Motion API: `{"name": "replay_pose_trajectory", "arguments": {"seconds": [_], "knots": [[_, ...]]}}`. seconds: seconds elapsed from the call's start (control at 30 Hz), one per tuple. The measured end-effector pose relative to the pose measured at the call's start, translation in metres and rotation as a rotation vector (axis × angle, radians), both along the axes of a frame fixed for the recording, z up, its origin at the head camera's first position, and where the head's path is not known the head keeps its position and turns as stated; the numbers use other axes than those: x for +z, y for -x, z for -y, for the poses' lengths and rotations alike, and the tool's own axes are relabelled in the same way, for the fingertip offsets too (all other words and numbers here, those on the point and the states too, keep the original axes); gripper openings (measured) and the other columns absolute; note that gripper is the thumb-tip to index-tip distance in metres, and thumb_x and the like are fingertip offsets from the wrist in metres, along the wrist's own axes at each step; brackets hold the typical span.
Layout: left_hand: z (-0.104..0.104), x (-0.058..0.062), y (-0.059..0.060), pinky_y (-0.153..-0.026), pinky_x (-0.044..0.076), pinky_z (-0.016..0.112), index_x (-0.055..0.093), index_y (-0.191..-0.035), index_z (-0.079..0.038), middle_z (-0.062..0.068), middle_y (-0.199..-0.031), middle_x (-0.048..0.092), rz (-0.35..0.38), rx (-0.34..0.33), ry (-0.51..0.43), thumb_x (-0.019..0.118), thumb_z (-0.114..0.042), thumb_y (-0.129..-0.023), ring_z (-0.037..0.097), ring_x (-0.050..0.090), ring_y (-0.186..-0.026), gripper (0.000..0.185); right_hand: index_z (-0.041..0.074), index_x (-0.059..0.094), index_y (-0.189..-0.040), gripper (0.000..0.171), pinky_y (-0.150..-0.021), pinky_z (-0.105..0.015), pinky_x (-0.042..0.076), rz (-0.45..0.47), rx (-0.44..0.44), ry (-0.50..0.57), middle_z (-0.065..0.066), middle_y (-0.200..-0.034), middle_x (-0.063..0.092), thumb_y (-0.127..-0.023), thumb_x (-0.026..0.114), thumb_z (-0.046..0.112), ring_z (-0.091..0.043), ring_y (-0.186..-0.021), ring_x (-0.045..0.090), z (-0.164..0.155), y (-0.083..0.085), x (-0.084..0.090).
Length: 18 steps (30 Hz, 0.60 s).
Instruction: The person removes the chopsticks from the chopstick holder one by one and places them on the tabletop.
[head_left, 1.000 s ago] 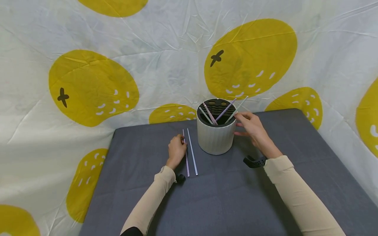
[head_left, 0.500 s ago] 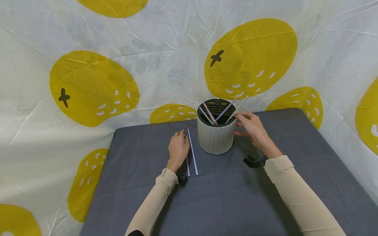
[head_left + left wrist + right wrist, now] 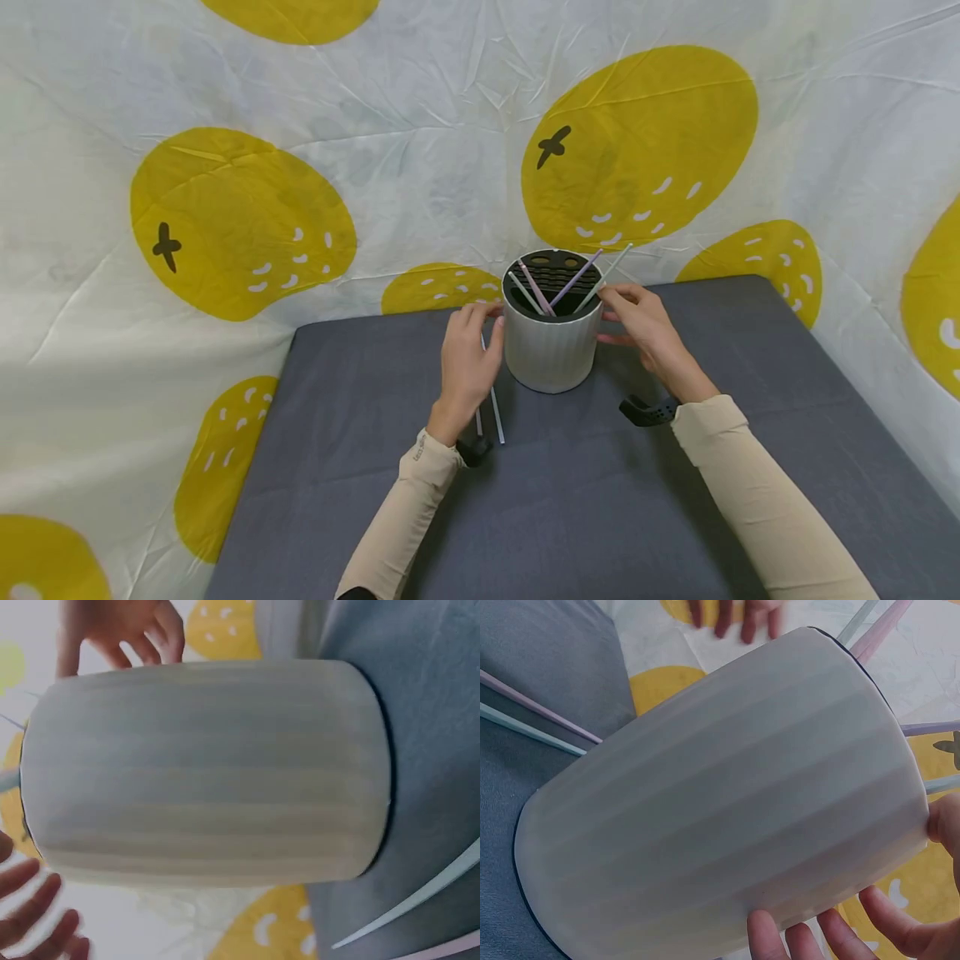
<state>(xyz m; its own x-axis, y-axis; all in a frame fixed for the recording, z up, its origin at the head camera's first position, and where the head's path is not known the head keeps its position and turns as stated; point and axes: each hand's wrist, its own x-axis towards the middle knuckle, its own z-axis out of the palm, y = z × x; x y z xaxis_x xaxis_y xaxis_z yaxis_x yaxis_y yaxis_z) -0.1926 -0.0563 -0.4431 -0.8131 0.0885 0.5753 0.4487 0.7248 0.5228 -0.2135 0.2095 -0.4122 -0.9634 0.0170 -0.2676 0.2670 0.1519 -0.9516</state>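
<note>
Moved off the two loose straws [image 3: 495, 408] and up to the holder: left hand [image 3: 467, 367], half a second ago lying over the straws on the bench, now at the left wall of the white ribbed straw holder [image 3: 551, 346]. Fingers nearly straight, spread wide along the wall near the rim; whether actually touching cannot be told. Holds nothing. Straws left lying flat beneath and just right of that wrist, one lilac, one pale blue, parallel, untouched.

Between the hands, upright on the bench, unmoved: the holder with its black slotted insert [image 3: 553, 275], four straws leaning out of it to both sides.

Unchanged on the right: right hand [image 3: 637, 325], fingers loosely curved against the holder's right wall just under the rim, thumb near the top edge. Judged as a two-sided bracing of the holder, with both loose straws not yet picked up.

Underneath, a dark grey cloth-covered bench [image 3: 600, 500], small black wrist-camera mounts showing at both cuffs. Behind and to both sides of the hands, a creased white backdrop sheet [image 3: 420, 150] printed with large yellow fruit shapes.
</note>
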Motion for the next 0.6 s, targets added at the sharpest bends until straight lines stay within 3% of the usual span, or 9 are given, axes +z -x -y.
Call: {"name": "replay_pose_trajectory", "arguments": {"seconds": [0.2, 0.43, 0.6], "knots": [[-0.015, 0.014, 0.0, -0.102, 0.052, 0.04, 0.071, -0.125, -0.012, 0.005, -0.117, 0.07, -0.162, -0.062, 0.081, 0.059, -0.029, -0.108, 0.025, 0.062, -0.114, 0.027, 0.004, 0.044, -0.153, 0.067, -0.096, -0.047, 0.061, -0.001, -0.009, -0.007, -0.017, -0.155, 0.039, -0.105, 0.054, 0.05, -0.037, -0.139, 0.048, -0.001, 0.0, 0.0], [-0.028, 0.019, 0.002, -0.093, 0.054, 0.042, 0.075, -0.112, -0.011, 0.006, -0.115, 0.072, -0.228, -0.006, 0.177, 0.064, -0.038, -0.105, 0.026, 0.063, -0.111, 0.03, 0.004, 0.045, -0.152, 0.066, -0.09, -0.04, 0.064, 0.003, -0.005, -0.004, -0.013, -0.15, 0.042, -0.105, 0.054, 0.05, -0.037, -0.138, 0.048, 0.0, -0.001, -0.001], [-0.033, 0.02, 0.005, -0.089, 0.054, 0.041, 0.075, -0.105, -0.011, 0.005, -0.111, 0.072, -0.233, 0.013, 0.189, 0.064, -0.036, -0.105, 0.025, 0.063, -0.107, 0.027, 0.003, 0.045, -0.151, 0.067, -0.092, -0.043, 0.063, -0.003, -0.01, -0.009, -0.012, -0.147, 0.043, -0.105, 0.055, 0.051, -0.034, -0.133, 0.05, 0.001, -0.001, 0.0]]}}
